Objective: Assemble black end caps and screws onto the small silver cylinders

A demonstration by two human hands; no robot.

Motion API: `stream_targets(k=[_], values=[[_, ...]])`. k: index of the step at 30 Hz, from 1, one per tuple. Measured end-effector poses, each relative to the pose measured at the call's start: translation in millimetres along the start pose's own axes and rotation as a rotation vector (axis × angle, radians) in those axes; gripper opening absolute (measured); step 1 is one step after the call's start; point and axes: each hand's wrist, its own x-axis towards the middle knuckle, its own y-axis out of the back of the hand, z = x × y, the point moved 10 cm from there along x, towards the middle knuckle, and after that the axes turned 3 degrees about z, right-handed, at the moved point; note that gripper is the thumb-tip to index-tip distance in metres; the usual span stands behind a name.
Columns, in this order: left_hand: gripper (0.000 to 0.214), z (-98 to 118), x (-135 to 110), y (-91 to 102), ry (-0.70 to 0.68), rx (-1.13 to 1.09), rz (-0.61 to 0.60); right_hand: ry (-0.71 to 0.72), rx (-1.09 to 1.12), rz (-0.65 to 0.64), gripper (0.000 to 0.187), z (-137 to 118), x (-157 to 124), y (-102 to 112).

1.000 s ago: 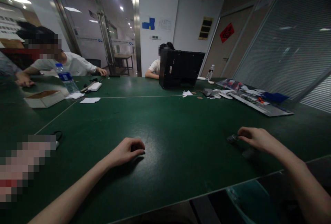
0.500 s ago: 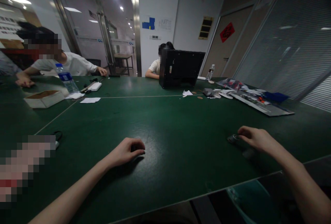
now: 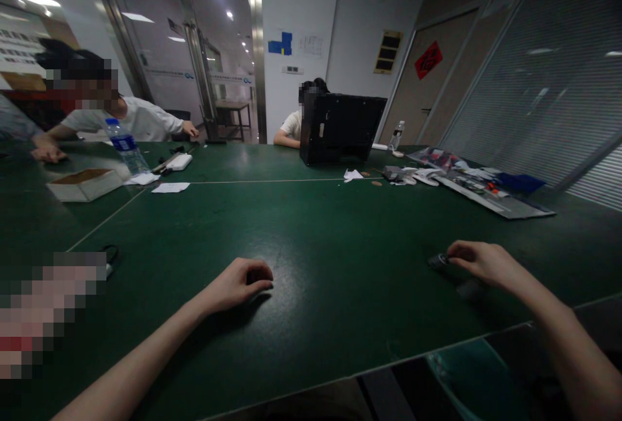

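My left hand [image 3: 247, 284] rests on the green tabletop [image 3: 335, 239] with its fingers curled. A gap shows between the thumb and fingers, and nothing is in it. At the right, my right hand [image 3: 476, 259] pinches the near end of a small dark grey, roughly cylindrical piece [image 3: 438, 261] with thumb and fingertips. That piece lies at or just above the table surface; its exact kind is too small and dim to tell. Its end under the fingertips is hidden.
A white open box [image 3: 85, 188] and a water bottle [image 3: 127, 149] stand at the left. A black case [image 3: 340, 129] is at the back, with a person behind it. A board with small parts [image 3: 505, 207] lies back right. Another person sits far left.
My right hand and the small grey piece stay almost in place, the wrist a touch lower. My left hand has not moved. The far-left person's hand has shifted slightly.
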Motion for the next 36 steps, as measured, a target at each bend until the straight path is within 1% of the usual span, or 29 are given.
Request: stream_targets(k=[5,7,10,13,15,19,22,24,26,28,30,32,34,36], values=[[0.026,-2,0,0.0,0.017,0.021,-0.01,-0.03,-0.018,-0.023,0.031,6,3,-6],[0.026,-1,0,0.2,0.011,0.014,-0.012,-0.039,-0.004,-0.001,0.034,7,1,-2],[0.026,0,0,0.4,0.005,0.007,-0.011,-0.067,0.009,0.054,0.04,11,-8,10],[0.026,0,-1,0.3,0.003,0.008,-0.008,-0.081,0.032,0.03,0.042,17,-22,12],[0.026,0,-1,-0.2,0.001,-0.001,-0.011,-0.087,0.061,-0.009,0.039,21,-30,7],[0.027,1,-1,-0.6,-0.005,-0.001,-0.009,-0.094,0.059,-0.067,0.025,26,-37,-7],[0.027,2,-1,0.0,-0.01,0.01,0.0,-0.092,0.017,-0.104,0.02,18,-36,-11],[0.027,3,-1,0.2,-0.017,0.012,0.003,-0.062,-0.004,-0.112,0.02,-4,-36,-7],[0.026,4,-2,0.5,-0.023,0.008,0.005,0.007,0.011,-0.119,0.024,-43,-38,-1],[0.025,4,-2,0.7,-0.021,0.003,0.006,0.107,0.083,-0.125,0.029,-98,-44,5],[0.025,4,-3,0.7,-0.013,-0.002,0.003,0.244,0.168,-0.134,0.028,-161,-52,9],[0.026,4,-3,0.8,-0.005,-0.01,-0.002,0.395,0.23,-0.103,0.025,-222,-59,13],[0.027,4,-3,0.8,0.0,-0.017,-0.009,0.523,0.295,-0.088,0.024,-272,-65,13],[0.027,5,-3,1.1,-0.004,-0.02,-0.012,0.625,0.362,-0.098,0.025,-310,-67,7]])
